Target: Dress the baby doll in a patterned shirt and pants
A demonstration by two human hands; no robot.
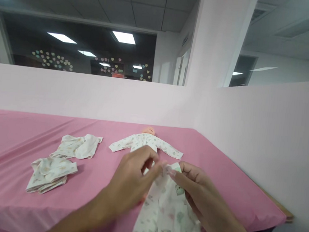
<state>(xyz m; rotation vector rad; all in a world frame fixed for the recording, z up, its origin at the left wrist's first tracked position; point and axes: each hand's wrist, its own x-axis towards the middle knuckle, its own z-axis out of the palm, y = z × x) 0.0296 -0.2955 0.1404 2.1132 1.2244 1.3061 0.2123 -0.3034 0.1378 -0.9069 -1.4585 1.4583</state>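
A white baby garment (171, 211) with green and grey animal prints hangs between my hands at the front of the table. My left hand (135, 177) is slightly blurred, its thumb and fingers pinching the garment's upper left edge. On the upper right, my right hand (198, 186) grips the same edge between thumb and fingers. Behind them lies a doll (149, 130) dressed in a white printed long-sleeved top (143, 140), arms spread wide. My hands and the garment hide its lower body.
To the left lie a folded white printed garment (49, 173) and a looser white garment (78, 146). A pink cloth (101, 194) covers the table, whose edge is close to me. White walls (91, 96) with windows stand behind and at the right.
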